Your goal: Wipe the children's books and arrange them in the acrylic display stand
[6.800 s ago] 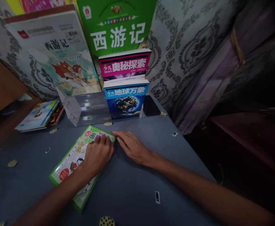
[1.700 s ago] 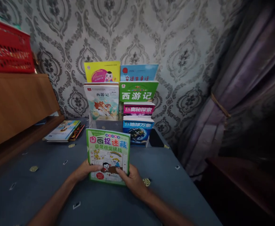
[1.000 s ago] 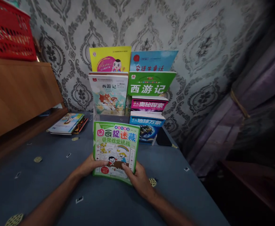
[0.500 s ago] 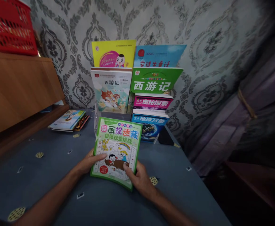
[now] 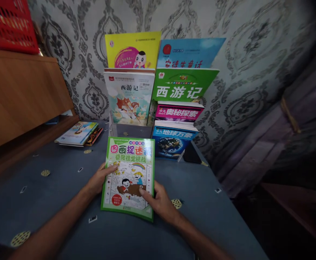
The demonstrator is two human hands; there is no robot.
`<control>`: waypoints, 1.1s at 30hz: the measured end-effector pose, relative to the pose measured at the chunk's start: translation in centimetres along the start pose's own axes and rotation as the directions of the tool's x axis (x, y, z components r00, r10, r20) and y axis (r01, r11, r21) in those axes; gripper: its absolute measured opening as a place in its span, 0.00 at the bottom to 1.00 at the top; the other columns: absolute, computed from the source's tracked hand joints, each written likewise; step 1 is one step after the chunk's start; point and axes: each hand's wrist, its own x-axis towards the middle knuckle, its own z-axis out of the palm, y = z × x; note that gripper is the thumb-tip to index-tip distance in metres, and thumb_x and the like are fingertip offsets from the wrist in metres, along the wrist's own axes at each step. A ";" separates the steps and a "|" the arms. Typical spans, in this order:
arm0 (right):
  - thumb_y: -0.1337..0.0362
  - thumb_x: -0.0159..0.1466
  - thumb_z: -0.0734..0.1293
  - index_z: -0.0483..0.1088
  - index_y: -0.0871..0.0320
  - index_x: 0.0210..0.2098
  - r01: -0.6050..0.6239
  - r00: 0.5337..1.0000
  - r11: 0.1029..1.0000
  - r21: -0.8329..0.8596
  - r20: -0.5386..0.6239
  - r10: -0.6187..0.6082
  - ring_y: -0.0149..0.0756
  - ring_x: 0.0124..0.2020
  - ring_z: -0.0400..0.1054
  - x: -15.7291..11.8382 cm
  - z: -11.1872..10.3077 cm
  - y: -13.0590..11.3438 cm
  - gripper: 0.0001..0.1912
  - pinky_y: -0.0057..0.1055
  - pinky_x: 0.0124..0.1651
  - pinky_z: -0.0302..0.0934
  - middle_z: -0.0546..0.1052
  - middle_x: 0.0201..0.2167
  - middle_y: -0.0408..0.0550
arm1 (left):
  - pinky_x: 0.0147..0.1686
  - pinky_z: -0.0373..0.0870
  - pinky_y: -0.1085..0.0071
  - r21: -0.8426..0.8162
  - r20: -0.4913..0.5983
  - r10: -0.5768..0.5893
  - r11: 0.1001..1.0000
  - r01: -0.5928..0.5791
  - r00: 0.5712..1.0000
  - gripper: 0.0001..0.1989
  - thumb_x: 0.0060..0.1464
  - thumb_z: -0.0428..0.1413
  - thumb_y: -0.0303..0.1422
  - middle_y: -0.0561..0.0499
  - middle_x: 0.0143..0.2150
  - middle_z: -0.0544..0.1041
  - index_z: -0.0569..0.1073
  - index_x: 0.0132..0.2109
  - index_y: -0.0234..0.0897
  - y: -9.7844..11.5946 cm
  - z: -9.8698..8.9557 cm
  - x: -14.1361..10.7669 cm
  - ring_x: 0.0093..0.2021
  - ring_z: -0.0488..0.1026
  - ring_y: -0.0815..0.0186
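Note:
A green-bordered picture book (image 5: 131,177), cover up, is held above the table between both hands. My left hand (image 5: 100,178) grips its left edge, thumb on the cover and fingers behind. At the lower right edge my right hand (image 5: 160,202) pinches it the same way. Just beyond stands a clear book rack (image 5: 111,128) with books in tiers. On its left are a yellow book (image 5: 132,47) and a white book (image 5: 129,97). On its right are a light blue book (image 5: 190,50), a green book (image 5: 185,85), a pink book (image 5: 179,112) and a dark blue earth book (image 5: 171,144).
Several books (image 5: 78,133) lie stacked on the patterned grey table (image 5: 66,195) at the left. A wooden cabinet (image 5: 25,86) with a red basket (image 5: 10,27) borders that side. A dark flat object (image 5: 193,153) lies right of the rack, near a curtain (image 5: 244,144).
The picture book has shifted slightly left and sits more upright and squarer to me, both hands still on it. The view has tilted a little, so the rack appears higher and larger.

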 end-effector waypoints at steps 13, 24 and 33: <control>0.40 0.61 0.68 0.76 0.57 0.47 -0.074 0.991 0.986 0.153 -0.101 0.090 0.45 0.43 0.76 0.5 -0.3 -0.1 0.28 0.42 0.49 0.71 0.81 0.44 0.51 | 0.44 0.79 0.58 -0.003 0.136 -0.025 1.000 0.026 0.990 0.26 0.47 0.68 0.36 0.36 0.42 0.83 0.76 0.52 0.26 0.2 0.6 -0.2 0.41 0.82 0.47; 0.42 0.56 0.72 0.71 0.56 0.35 -0.099 0.926 0.883 0.458 -0.283 0.250 0.37 0.29 0.75 1.7 -1.5 1.6 0.24 0.23 0.17 0.56 0.80 0.30 0.45 | 0.35 0.78 0.68 0.099 0.089 -0.020 0.995 0.011 0.996 0.24 0.48 0.68 0.42 0.42 0.40 0.84 0.76 0.48 0.32 -0.1 0.4 1.2 0.36 0.82 0.56; 0.45 0.53 0.75 0.69 0.56 0.31 -0.174 0.937 0.805 0.567 -0.157 0.313 0.32 0.24 0.71 1.9 -1.6 0.8 0.22 0.22 0.18 0.56 0.77 0.24 0.42 | 0.31 0.76 0.71 0.118 0.102 -0.034 0.993 0.021 0.994 0.19 0.52 0.65 0.43 0.45 0.33 0.84 0.77 0.41 0.30 0.6 0.0 1.1 0.29 0.81 0.60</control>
